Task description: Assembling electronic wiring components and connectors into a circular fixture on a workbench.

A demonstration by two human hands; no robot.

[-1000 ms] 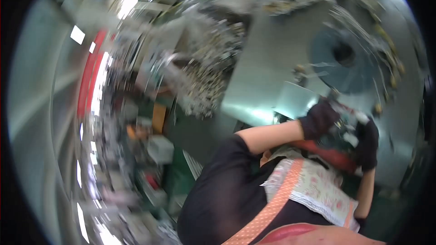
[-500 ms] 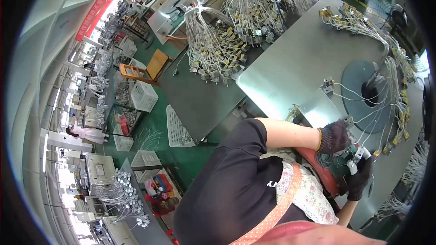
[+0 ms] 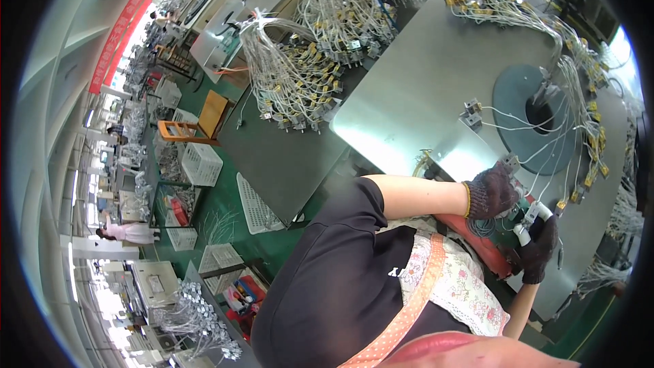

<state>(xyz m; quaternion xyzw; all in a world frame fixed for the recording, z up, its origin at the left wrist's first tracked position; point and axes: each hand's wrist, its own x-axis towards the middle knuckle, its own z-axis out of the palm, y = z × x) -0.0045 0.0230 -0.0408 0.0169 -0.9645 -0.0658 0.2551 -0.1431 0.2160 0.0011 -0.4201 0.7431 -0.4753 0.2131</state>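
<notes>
My left hand (image 3: 492, 192), in a dark knitted glove with a yellow cuff edge, is closed over the near edge of the table. A small silver metal block on a white wire (image 3: 509, 161) sits at its fingertips; what lies inside the fingers is hidden. My right hand (image 3: 541, 244), gloved dark with white-covered fingertips, pinches a small metal connector (image 3: 531, 214) close to the left hand. Beneath both hands are a green piece (image 3: 505, 237) and a coil of thin grey wire (image 3: 481, 226), partly covered. White wires run from here to a round grey disc (image 3: 505, 105).
More wired connectors (image 3: 472, 114) lie on the metal table (image 3: 402, 82). A bundle of white cables with yellow-marked ends (image 3: 579, 71) curves along its far side. Cable bunches (image 3: 289, 85) cover the darker table to the left. White crates (image 3: 201, 163) and a wooden chair (image 3: 204, 119) stand beyond.
The whole view has shifted slightly, so the table appears further left and higher. Both hands stay close together at the same spot, with only small finger movement.
</notes>
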